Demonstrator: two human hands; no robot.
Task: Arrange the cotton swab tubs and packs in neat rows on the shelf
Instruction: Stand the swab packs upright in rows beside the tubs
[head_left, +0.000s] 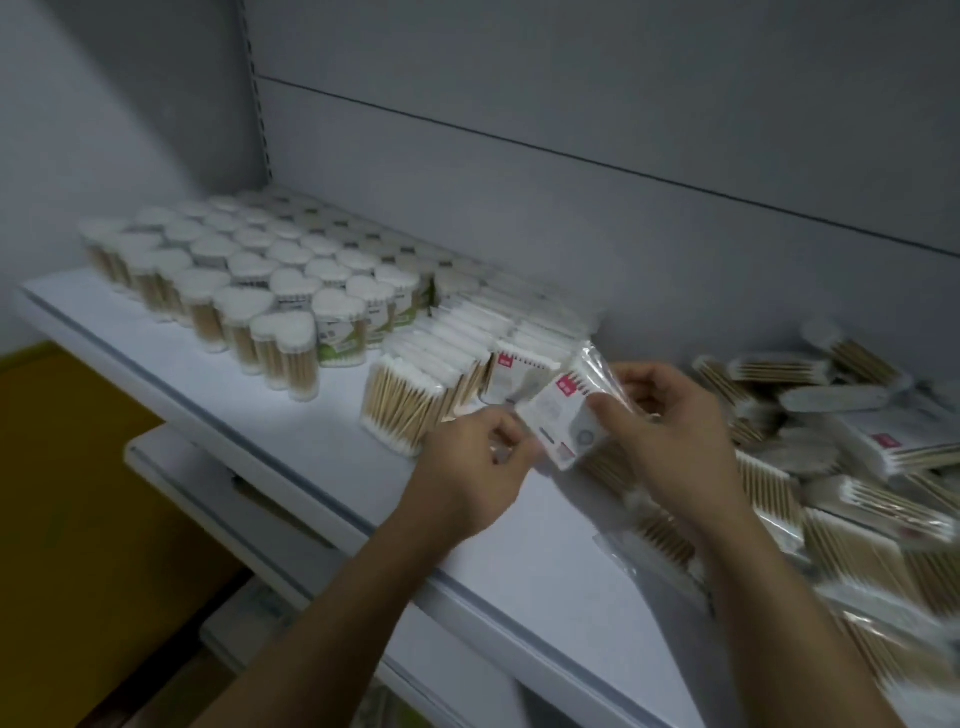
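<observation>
Head view, one pack (558, 421) held above the shelf (234, 395) between both hands. My left hand (475, 467) pinches its near-left corner with curled fingers. My right hand (670, 431) grips its right side, thumb over the label face, though blur hides the exact finger contact. The pack is tilted, just right of the row of packs (431, 374) that stands on edge at mid-shelf, with labelled packs at that row's right end. To do this step well, I judge that I should turn the pack upright, bring its label to face the same way as its neighbours, and slide it flush against the last one, so the front edges line up. Heart-lidded tubs (249, 280) fill the far left in ordered rows and need no touching. A loose pile (857, 467) of unsorted packs crowds the right. It lies against my right forearm, so a wide elbow swing could spill it. A clear wrapper (618, 551) lies on the shelf near that pile and could slip under a pack. A lower shelf (208, 483) juts out below.
</observation>
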